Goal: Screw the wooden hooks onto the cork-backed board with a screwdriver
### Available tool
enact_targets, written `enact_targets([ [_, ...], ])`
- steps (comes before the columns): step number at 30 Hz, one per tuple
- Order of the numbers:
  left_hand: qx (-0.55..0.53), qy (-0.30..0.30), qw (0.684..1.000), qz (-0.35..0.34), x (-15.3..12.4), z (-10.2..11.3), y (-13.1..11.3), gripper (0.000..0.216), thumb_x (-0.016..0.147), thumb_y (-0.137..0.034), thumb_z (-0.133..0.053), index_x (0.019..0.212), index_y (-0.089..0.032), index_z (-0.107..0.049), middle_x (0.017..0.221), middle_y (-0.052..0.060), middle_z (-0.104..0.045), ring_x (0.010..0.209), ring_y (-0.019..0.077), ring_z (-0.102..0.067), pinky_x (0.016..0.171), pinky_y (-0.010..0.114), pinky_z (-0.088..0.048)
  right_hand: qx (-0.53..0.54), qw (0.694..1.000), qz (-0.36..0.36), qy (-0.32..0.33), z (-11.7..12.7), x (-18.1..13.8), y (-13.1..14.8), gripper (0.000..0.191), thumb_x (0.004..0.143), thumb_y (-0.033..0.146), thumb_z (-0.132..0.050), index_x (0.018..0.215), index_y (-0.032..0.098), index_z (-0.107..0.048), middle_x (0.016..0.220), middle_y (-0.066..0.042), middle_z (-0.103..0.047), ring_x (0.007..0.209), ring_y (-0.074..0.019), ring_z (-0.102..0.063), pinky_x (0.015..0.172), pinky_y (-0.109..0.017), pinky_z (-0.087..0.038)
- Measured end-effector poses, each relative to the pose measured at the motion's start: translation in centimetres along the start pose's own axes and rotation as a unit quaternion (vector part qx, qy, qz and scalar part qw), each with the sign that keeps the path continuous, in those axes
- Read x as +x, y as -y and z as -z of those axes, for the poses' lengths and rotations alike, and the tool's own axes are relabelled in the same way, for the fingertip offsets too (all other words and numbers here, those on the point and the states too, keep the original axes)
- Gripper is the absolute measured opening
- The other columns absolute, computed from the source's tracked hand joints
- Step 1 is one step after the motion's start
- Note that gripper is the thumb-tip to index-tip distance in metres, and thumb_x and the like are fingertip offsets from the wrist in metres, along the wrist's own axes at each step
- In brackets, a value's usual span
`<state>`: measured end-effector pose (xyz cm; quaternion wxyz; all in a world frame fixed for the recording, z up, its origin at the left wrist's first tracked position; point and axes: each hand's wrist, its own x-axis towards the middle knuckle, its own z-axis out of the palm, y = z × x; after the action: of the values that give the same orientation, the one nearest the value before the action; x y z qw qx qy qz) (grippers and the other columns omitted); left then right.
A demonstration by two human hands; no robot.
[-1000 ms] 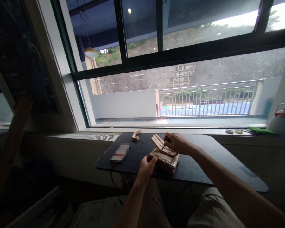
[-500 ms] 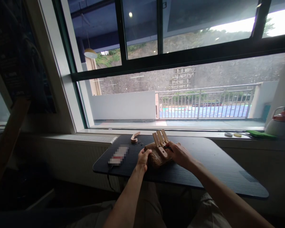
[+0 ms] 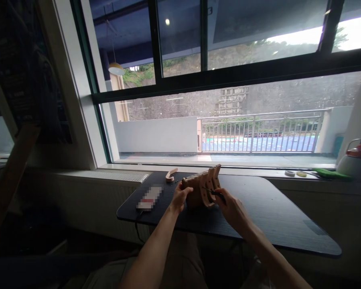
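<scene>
At nine o'clock from the wrapped brown block (image 3: 195, 199) lies a pixelated oblong (image 3: 150, 198); at eleven, a J-shaped wooden hook (image 3: 170, 176). The left hand (image 3: 179, 196), fingers curled, grips the tilted block's nine-o'clock edge over the black table (image 3: 282, 212). Curved wooden pieces (image 3: 210, 176) stand at three, where the right hand's (image 3: 231, 208) closed fingers hold a black-handled screwdriver (image 3: 219, 195).

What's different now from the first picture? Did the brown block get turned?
Yes! The brown block got tipped: the wooden hooks on its upper side now face right. The right hand moved right and nearer the person, showing more of its dark tool. The left hand still grips the block. The loose hook stayed on the table.
</scene>
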<state>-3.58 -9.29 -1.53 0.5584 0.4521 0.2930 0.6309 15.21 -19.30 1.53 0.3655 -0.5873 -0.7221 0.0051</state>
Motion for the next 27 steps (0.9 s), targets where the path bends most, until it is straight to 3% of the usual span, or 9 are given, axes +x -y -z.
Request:
enact_targets([
  [5, 0.031, 0.004, 0.999, -0.020, -1.0, 0.1, 1.7, 0.045, 0.058, -0.025, -0.079, 0.098, -0.016, -0.062, 0.095, 0.007, -0.069, 0.084, 0.0200, -0.064, 0.076, 0.030, -0.050, 0.090, 0.994, -0.050, -0.039, -2.6, -2.8, -0.6, 0.030, 0.089, 0.036, -0.036, 0.111, 0.021, -0.051, 0.092, -0.007, -0.069, 0.083, -0.0232, -0.065, 0.066, -0.030, -0.045],
  [11, 0.069, -0.006, 0.997, -0.036, -1.9, 0.3, 3.8, 0.051, 0.055, -0.021, -0.081, 0.101, -0.015, -0.060, 0.089, 0.004, -0.070, 0.082, 0.0201, -0.065, 0.071, 0.028, -0.051, 0.092, 0.989, -0.086, -0.074, -4.1, -4.3, -1.7, 0.033, 0.088, 0.036, -0.040, 0.116, 0.021, -0.046, 0.107, -0.010, -0.066, 0.090, -0.0268, -0.064, 0.069, -0.034, -0.046],
  [17, 0.084, 0.010, 0.996, -0.043, -2.2, 0.5, 3.7, 0.051, 0.055, -0.022, -0.081, 0.101, -0.016, -0.061, 0.094, 0.004, -0.070, 0.089, 0.0224, -0.064, 0.078, 0.030, -0.051, 0.006, 0.992, -0.101, -0.069, -4.7, -5.5, -1.1, 0.032, 0.091, 0.037, -0.036, 0.115, 0.021, -0.049, 0.093, -0.008, -0.069, 0.081, -0.0268, -0.066, 0.063, -0.033, -0.044],
  [27, 0.073, 0.026, 0.996, -0.035, -2.5, 0.4, 3.0, 0.048, 0.055, -0.023, -0.081, 0.099, -0.015, -0.063, 0.092, 0.005, -0.070, 0.086, 0.0220, -0.064, 0.076, 0.029, -0.051, 0.008, 0.989, -0.084, -0.121, -5.1, -5.2, -1.5, 0.036, 0.091, 0.040, -0.035, 0.114, 0.023, -0.056, 0.106, -0.006, -0.064, 0.086, -0.0225, -0.063, 0.065, -0.030, -0.043],
])
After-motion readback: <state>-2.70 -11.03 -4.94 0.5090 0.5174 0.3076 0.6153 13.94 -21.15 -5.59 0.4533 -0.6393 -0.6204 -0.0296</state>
